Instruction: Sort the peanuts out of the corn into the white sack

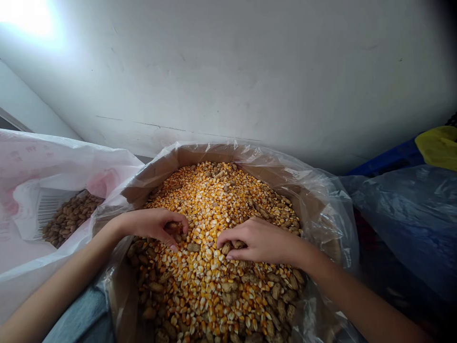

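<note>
A cardboard box (157,178) lined with a clear plastic bag (328,214) holds a mix of dried yellow corn kernels (203,205) and peanuts in their shells (228,287). My left hand (153,227) reaches in from the left, its fingers curled around a peanut (173,226) on the pile. From the right, my right hand (259,240) lies over the kernels, its fingertips on a couple of peanuts (232,246). Whether those fingers grip anything, I cannot tell.
To the left, an open white printed sack (43,166) with a barcode holds shelled-looking brown peanuts (71,219). A blue plastic sheet (410,224), a blue crate (389,159) and a yellow bag (439,147) lie to the right. A white wall (228,71) rises behind the box.
</note>
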Tool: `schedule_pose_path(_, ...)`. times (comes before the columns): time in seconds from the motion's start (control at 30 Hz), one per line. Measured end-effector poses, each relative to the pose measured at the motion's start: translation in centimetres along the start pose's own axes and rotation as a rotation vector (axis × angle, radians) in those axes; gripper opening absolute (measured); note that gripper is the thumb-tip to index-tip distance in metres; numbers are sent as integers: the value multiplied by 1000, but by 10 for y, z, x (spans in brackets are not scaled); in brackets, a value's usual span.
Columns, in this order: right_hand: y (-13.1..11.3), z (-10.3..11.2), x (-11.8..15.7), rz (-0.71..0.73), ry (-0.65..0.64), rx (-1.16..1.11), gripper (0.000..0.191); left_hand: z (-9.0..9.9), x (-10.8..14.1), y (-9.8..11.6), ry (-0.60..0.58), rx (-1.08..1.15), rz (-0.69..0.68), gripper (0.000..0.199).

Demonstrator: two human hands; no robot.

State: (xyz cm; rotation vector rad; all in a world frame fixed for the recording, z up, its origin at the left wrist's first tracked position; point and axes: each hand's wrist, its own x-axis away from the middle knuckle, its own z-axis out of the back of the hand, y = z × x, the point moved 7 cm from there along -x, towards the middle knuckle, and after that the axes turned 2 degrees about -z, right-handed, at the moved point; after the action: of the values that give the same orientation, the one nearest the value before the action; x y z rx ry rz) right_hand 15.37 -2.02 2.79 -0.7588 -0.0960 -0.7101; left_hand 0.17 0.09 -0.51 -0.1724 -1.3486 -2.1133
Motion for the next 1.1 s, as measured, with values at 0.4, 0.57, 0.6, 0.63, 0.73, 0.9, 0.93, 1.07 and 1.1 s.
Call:
schedule_pose_path(0.4,33,41,11,40,369,-1296,19,13,9,10,164,608,-107,22)
schedule_pose_path(0.57,44,51,16,53,459,-1545,21,26,15,5,304,935,-332,34)
schedule_pose_path(0.6,45,51,16,40,466,-1522,23,28,15,2,344,919,-321,35)
schedule_pose_path(0.63,47,50,16,21,472,-1481,25,29,14,-2,380,883,-279,35)
schedule_pose_path(0.73,55,44,17,-117,475,-1237,24,30,11,-9,450,638,-65,30)
schedule_pose_path(0.9,76,40,25,-445,413,-420,26,21,1,11,333,28,-20,24)
schedule_pose_path(0.93,79,37,25,-479,368,-294,26,15,-2,14,265,-43,-38,25)
schedule_pose_path(1.07,89,23,23,-559,189,-53,24,-2,-7,17,129,-224,-61,24)
schedule_pose_path(1.1,90,21,22,-570,173,-16,23,-3,-7,16,134,-261,-57,24)
